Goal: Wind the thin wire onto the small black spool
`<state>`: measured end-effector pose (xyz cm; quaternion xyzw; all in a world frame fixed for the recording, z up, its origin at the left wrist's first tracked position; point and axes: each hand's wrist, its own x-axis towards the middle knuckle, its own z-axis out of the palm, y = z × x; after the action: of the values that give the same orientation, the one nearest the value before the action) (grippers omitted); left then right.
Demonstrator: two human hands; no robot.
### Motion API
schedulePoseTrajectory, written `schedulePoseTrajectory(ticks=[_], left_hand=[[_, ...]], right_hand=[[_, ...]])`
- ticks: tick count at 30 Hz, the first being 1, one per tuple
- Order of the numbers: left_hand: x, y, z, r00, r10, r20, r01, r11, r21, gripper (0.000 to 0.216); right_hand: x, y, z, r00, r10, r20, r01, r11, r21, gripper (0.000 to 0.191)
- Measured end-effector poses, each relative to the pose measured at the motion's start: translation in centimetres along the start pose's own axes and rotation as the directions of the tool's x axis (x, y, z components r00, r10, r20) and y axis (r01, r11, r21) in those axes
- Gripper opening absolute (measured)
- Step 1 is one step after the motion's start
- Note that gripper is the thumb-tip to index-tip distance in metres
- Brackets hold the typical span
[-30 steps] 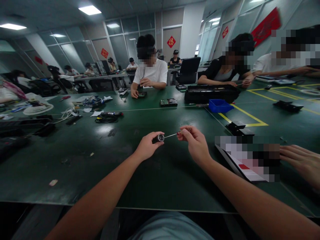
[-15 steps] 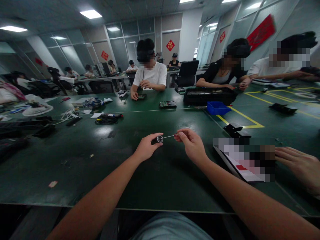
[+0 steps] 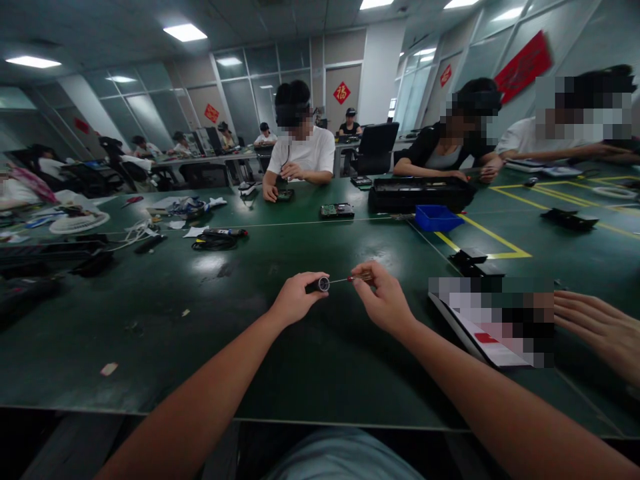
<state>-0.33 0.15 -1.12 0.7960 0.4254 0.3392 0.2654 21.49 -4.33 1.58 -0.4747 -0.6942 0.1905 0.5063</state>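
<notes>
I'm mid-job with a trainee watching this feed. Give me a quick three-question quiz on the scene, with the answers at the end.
1. Multiple choice: what does the left hand's grip hold?
A) a hammer
B) a black cylinder
C) a paper cup

2. True or false: the coiled black cable lies on the green table, to the left of the blue bin in the picture.

3. Fill the gap: the screwdriver, its shaft pointing toward the cylinder's rimmed end, is in the ____ hand's grip.

Key:
1. B
2. True
3. Right; it is in the right hand's grip.
</notes>
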Motion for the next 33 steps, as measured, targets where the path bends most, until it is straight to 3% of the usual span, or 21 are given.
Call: schedulePoseTrajectory(ticks=[5,16,20,24,28,31,33], left_hand=[[0.0,0.2,0.1,1.000,0.007,0.001,-0.007,1.000,0.000,0.039],[0.0,0.4,0.1,1.000,-0.001,-0.005,0.000,1.000,-0.017,0.036],[0.1,0.4,-0.1,1.000,0.003,-0.030,-0.003,1.000,0.023,0.034],[0.2,0.7,-0.4,0.997,-0.011,-0.082,0.015,0.999,0.043,0.035],[0.5,1.0,-0.5,0.996,0.047,-0.080,-0.045,0.999,0.019,0.035],[0.6,0.9,-0.6,0.996,0.086,-0.016,-0.085,0.992,0.089,0.032],[0.7,0.8,-0.6,0.997,0.070,0.020,-0.073,0.985,0.154,0.031]], right_hand=[[-0.3,-0.1,0.2,0.998,0.069,-0.010,-0.069,0.996,-0.059,0.029],[-0.6,-0.6,0.4,0.998,0.065,0.010,-0.064,0.997,-0.050,0.025],[-0.4,0.0,0.8,0.988,0.136,-0.068,-0.126,0.983,0.136,0.019],[0.2,0.8,1.2,0.964,0.262,-0.036,-0.229,0.895,0.383,0.028],[0.7,1.6,1.5,0.919,0.393,-0.014,-0.290,0.700,0.652,0.036],[1.0,2.4,1.6,0.879,0.475,0.035,-0.350,0.593,0.726,0.036],[1.1,3.0,1.6,0.852,0.522,0.036,-0.391,0.589,0.707,0.034]])
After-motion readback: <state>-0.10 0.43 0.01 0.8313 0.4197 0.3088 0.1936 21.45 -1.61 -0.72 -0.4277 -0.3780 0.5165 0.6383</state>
